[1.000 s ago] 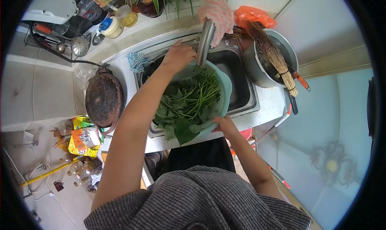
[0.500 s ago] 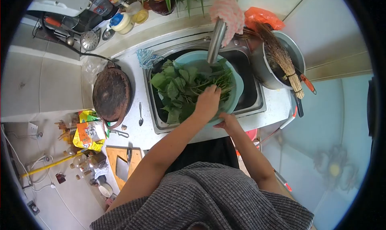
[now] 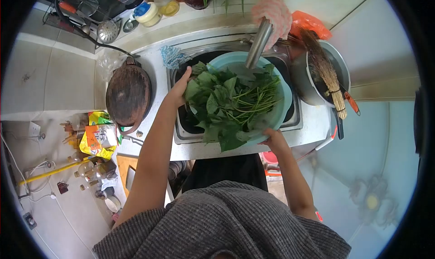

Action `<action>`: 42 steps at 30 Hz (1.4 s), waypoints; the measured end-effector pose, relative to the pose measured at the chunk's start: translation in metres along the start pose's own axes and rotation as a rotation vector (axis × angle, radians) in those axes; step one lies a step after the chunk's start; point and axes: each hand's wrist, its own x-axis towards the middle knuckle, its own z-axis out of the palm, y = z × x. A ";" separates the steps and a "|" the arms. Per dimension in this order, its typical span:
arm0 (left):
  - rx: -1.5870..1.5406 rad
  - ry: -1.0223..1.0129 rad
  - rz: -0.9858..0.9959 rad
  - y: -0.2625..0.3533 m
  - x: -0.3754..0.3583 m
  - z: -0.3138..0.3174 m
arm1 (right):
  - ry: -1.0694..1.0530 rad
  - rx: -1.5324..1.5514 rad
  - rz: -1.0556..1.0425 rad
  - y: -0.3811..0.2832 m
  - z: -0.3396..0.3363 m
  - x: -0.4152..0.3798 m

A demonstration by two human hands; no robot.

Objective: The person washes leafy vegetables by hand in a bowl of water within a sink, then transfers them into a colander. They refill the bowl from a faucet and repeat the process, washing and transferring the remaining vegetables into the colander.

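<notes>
Leafy greens with long stems [image 3: 222, 100] fill a pale blue-green basin [image 3: 284, 103] over the metal sink [image 3: 183, 136]. My left hand [image 3: 181, 88] is at the basin's left side, against the outer leaves, with its thumb pointing up and its other fingers hidden behind the leaves. At the lower right rim, my right hand [image 3: 275, 140] grips the basin with its fingers wrapped round the edge. Above the basin hangs the metal faucet [image 3: 259, 44], with a pink and white cloth [image 3: 273, 16] over it.
Left of the sink lies a round dark lid [image 3: 128, 95], with a blue-white cloth [image 3: 174, 57] near the sink corner. On the right stands a large pot [image 3: 342, 66] with a straw brush [image 3: 330, 75] across it. A cutting board [image 3: 126, 163] is at lower left.
My left hand has moved from among the stems to the basin's left side. The basin and greens have shifted towards me and to the right, with my right hand still at the rim.
</notes>
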 end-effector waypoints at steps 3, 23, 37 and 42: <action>0.257 0.146 0.588 -0.012 0.015 0.018 | 0.012 0.007 0.016 0.001 -0.004 0.002; 1.807 -0.002 0.804 -0.053 -0.019 0.058 | 0.130 -0.020 -0.009 -0.004 -0.003 -0.024; 0.311 -0.206 -0.167 -0.070 -0.050 0.018 | 0.188 -0.250 -0.060 -0.064 -0.007 -0.109; 0.151 -0.301 -0.180 -0.107 -0.037 0.001 | 0.185 -0.469 -0.059 -0.118 -0.038 -0.124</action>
